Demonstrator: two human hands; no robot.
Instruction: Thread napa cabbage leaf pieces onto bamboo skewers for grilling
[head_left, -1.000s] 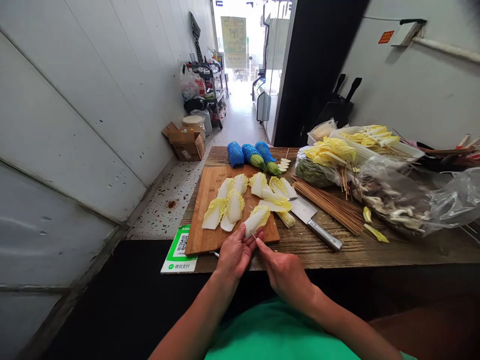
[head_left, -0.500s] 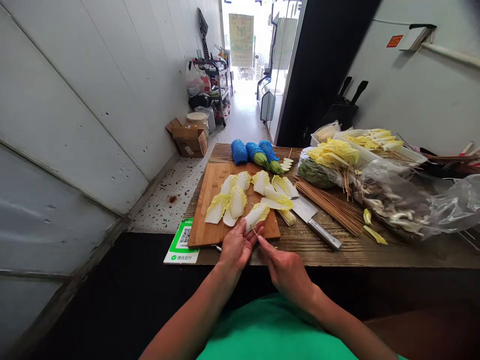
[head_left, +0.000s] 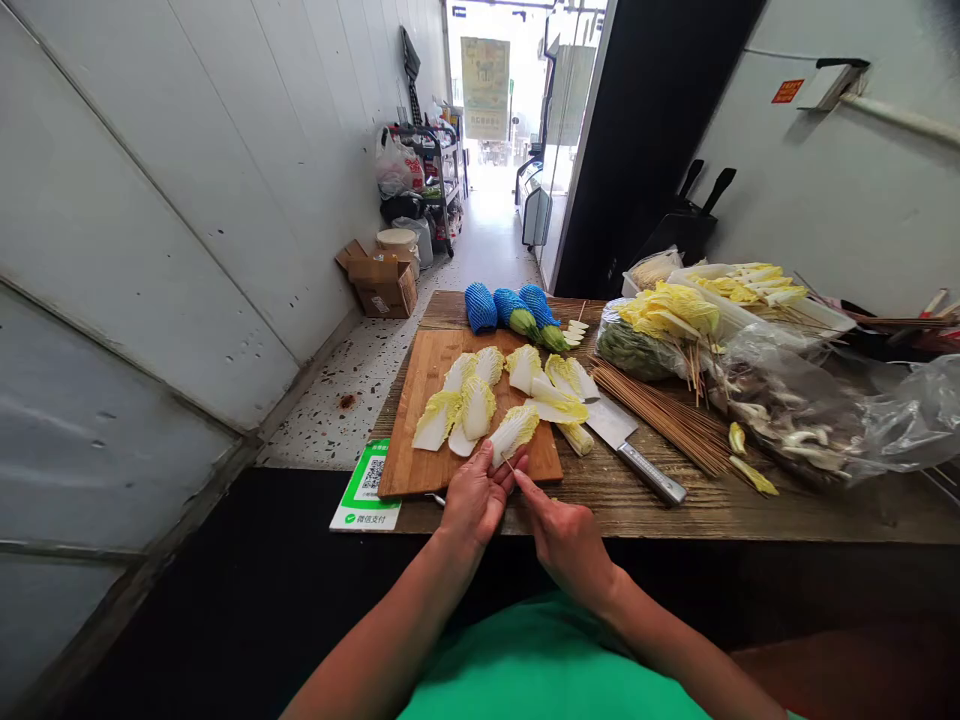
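Observation:
My left hand (head_left: 476, 497) is closed on the white base of a napa cabbage leaf (head_left: 514, 432), held over the near edge of the wooden cutting board (head_left: 401, 462). At the leaf's base shows the tip of a thin bamboo skewer (head_left: 511, 464), pinched by my right hand (head_left: 564, 530); most of the skewer is hidden by the fingers. More cabbage leaves (head_left: 475, 408) lie on the board, beyond the held one. To their right, a cleaver (head_left: 616, 428) rests with its blade by the leaves and its handle toward the table's front.
A bundle of bamboo skewers (head_left: 667, 418) lies right of the cleaver. Behind the board sit zucchini in blue foam nets (head_left: 513, 308). Skewered cabbage (head_left: 671, 308) and a plastic bag (head_left: 795, 400) of mushrooms crowd the right. A green payment card (head_left: 367, 490) lies at the board's left corner.
The whole view has shifted slightly downward. Both hands keep nearly the same place at the leaf and skewer; my right forearm and wrist have moved slightly left.

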